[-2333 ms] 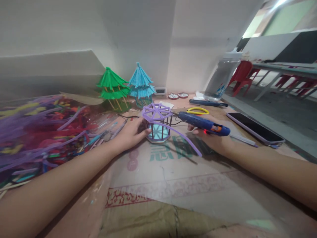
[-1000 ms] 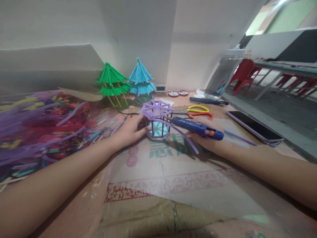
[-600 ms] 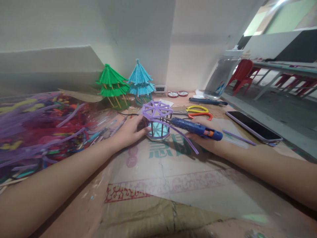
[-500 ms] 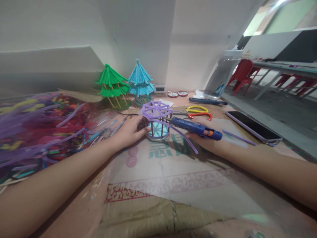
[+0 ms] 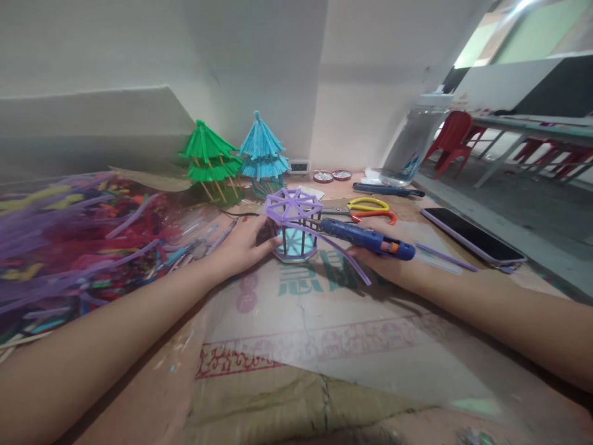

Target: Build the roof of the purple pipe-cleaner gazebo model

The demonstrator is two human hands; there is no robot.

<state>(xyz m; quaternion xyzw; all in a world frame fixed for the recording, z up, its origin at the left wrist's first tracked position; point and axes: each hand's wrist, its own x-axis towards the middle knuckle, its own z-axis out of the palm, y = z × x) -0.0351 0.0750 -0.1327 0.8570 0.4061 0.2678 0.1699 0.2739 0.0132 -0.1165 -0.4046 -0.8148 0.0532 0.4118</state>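
Observation:
A small purple straw pavilion frame (image 5: 294, 230) with dark posts and a light blue floor stands on the cardboard. My left hand (image 5: 243, 245) grips its left side. My right hand (image 5: 382, 262) holds a blue glue gun (image 5: 365, 237) with an orange trigger. The gun's nozzle touches the frame's right side, just under the purple wheel-shaped roof. A long purple straw (image 5: 345, 258) slopes down from the frame toward me, passing under the gun.
Green (image 5: 209, 159) and blue (image 5: 262, 154) straw pavilions stand at the back. A heap of coloured straws (image 5: 65, 241) fills the left. Yellow and red scissors (image 5: 370, 209), a phone (image 5: 472, 235), a water bottle (image 5: 413, 147) and a loose purple straw (image 5: 445, 256) lie to the right.
The glue gun has moved left and its nozzle has come up against the frame; the scissors behind it now show. Since half a second ago nothing has visibly moved.

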